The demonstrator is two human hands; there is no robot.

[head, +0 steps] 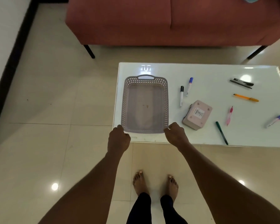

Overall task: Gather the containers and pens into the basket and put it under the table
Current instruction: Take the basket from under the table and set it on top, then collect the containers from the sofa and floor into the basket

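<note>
A grey perforated basket sits empty on the left end of the white table. My left hand grips its near left corner and my right hand grips its near right corner. A pink box-shaped container lies right of the basket. Scattered over the table are a black-capped marker, a blue-capped marker, a green pen, a pink pen, an orange pen, another blue-capped marker and a black stapler-like item.
A red sofa on black legs stands behind the table. The floor is glossy beige tile. My bare feet stand just in front of the table's near edge. A white wall with a dark skirting runs along the left.
</note>
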